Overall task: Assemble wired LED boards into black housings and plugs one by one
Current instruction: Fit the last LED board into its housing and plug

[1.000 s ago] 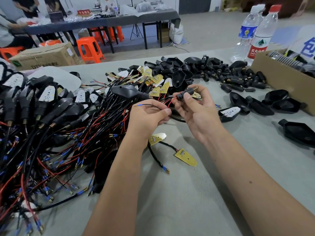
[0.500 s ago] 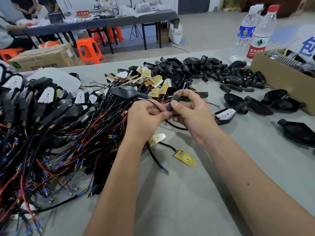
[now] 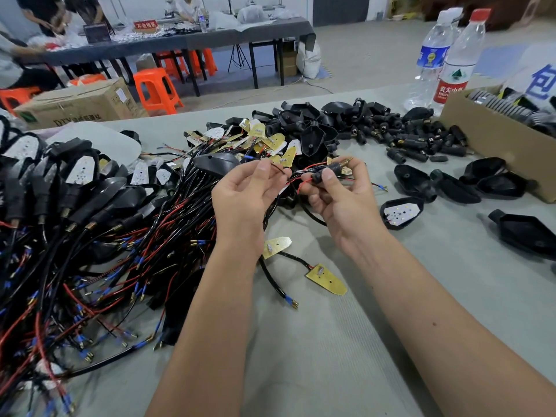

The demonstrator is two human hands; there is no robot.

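My right hand (image 3: 340, 203) pinches a black plug (image 3: 332, 171) with a brass tip, above the grey table (image 3: 346, 341). Red and black wires (image 3: 288, 176) run from the plug toward my left hand (image 3: 243, 203), which pinches a thin wire (image 3: 276, 168) between thumb and forefinger. A black housing (image 3: 215, 161) hangs just left of my left hand. Two loose yellow LED boards (image 3: 326, 279) with a black cable lie under my wrists. One housing with a white LED board in it (image 3: 401, 213) lies right of my right hand.
A big tangle of wired, assembled housings (image 3: 75, 221) fills the left. Loose yellow boards (image 3: 264, 136), black housings and plugs (image 3: 406, 133) are heaped at the back. Empty housings (image 3: 493, 182), a cardboard box (image 3: 487, 136) and two water bottles (image 3: 451, 61) stand at right.
My hands have moved slightly apart. The plug in my right hand now points up and right with its brass tip showing, and the wires stretch between both hands.
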